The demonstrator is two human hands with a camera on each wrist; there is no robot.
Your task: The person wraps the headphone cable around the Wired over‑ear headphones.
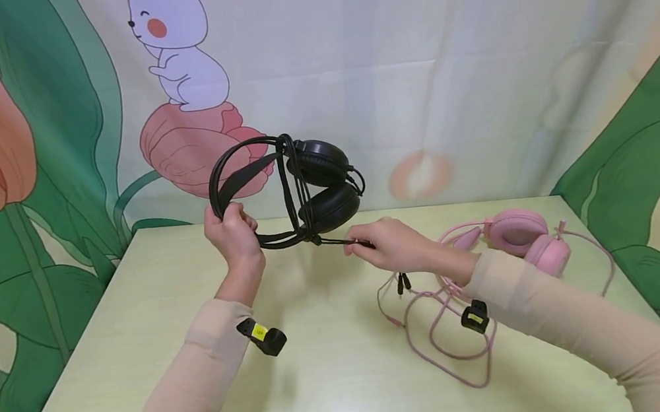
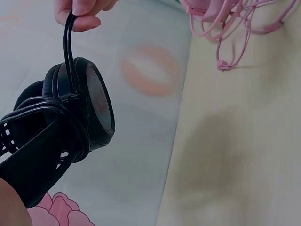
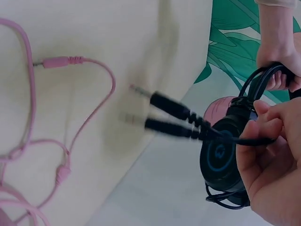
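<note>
From the head view, my left hand (image 1: 231, 232) is curled tight round the headband of the black headphones (image 1: 304, 188), holding them up in the air above the far edge of the bench (image 1: 334, 378). The black cable (image 1: 333, 241) is wound round the earcups, and my right hand (image 1: 390, 245) pinches its loose end just to the right of the lower earcup. Two black jack plugs (image 1: 403, 284) dangle under that hand, clear of the bench top. Over on the right lie the pink headphones (image 1: 526, 237), with their pink cable (image 1: 444, 334) sprawled in loops toward me, passing under my right forearm.

Left wrist view now: the black headphones (image 2: 70, 127) fill the left side, earcup turned outward, cable bundled across them. At the top edge the fingertips (image 2: 84, 12) of my right hand pinch the black strand rising from the earcup. Pink cable (image 2: 230, 28) loops show on the bench at the top right.

Right wrist view: my right hand (image 3: 270, 160) grips the black cable between thumb and curled fingers, the two jack plugs (image 3: 171, 117) sticking out leftward over the bench. My left hand (image 3: 280, 56) clutches the headband at the top right. A pink plug (image 3: 59, 61) rests on the bench
</note>
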